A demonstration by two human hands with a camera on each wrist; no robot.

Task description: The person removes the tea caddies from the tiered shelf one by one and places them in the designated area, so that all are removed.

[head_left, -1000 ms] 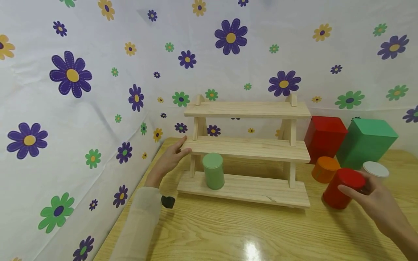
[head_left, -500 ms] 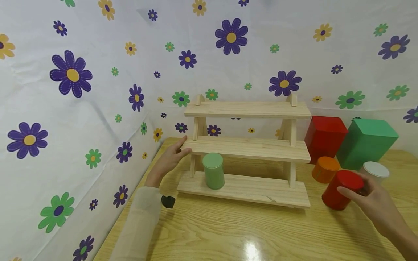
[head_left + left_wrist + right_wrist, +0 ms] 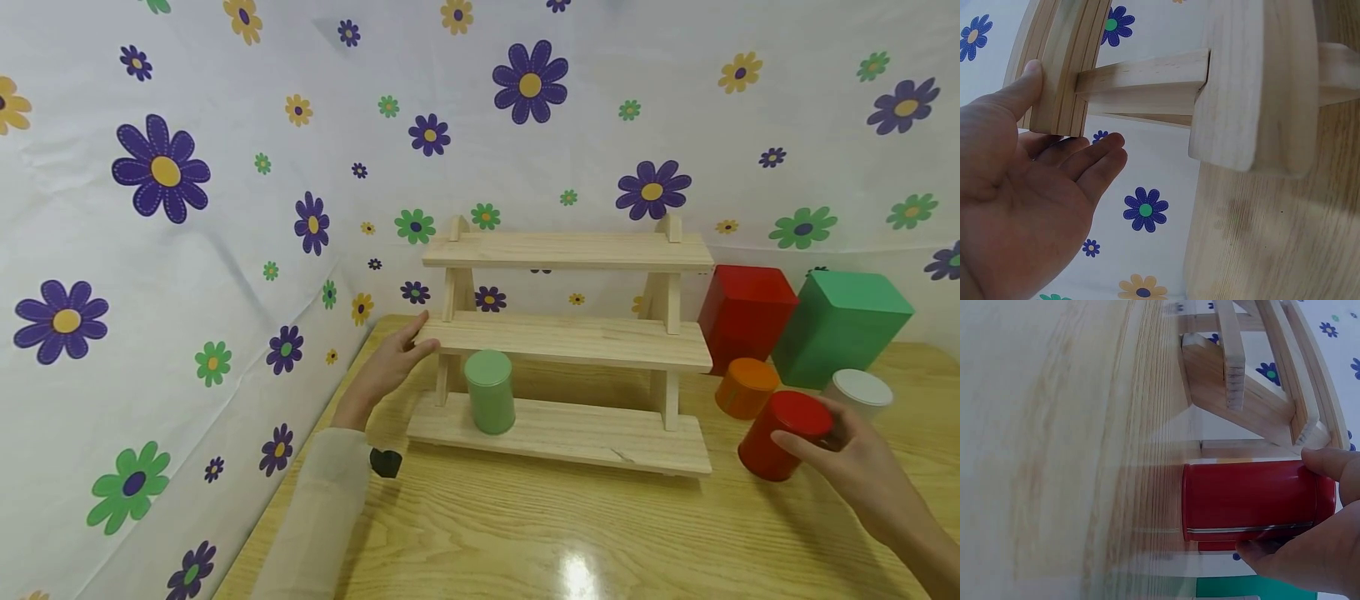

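Note:
My right hand [image 3: 862, 471] grips a red tin [image 3: 780, 442] near its lid, thumb on one side and fingers on the other. In the right wrist view the red tin [image 3: 1247, 497] has its base at the tabletop; I cannot tell if it touches. At the left end of a three-step wooden display shelf [image 3: 570, 335], my left hand [image 3: 386, 367] holds the middle board. The left wrist view has the thumb on one side of that board [image 3: 1063, 69] and fingertips behind it. A pale green tin [image 3: 491, 396] stands upright on the bottom step, toward the left.
Right of the shelf stand an orange tin [image 3: 747, 390], a white-lidded tin [image 3: 862, 390] partly behind my right hand, a tall red box [image 3: 750, 312] and a green box [image 3: 840, 325]. A flowered cloth [image 3: 285, 250] backs the wooden table [image 3: 487, 533].
The red tin has shifted very slightly left with my right hand. My left hand stays on the shelf, and the other things have not moved.

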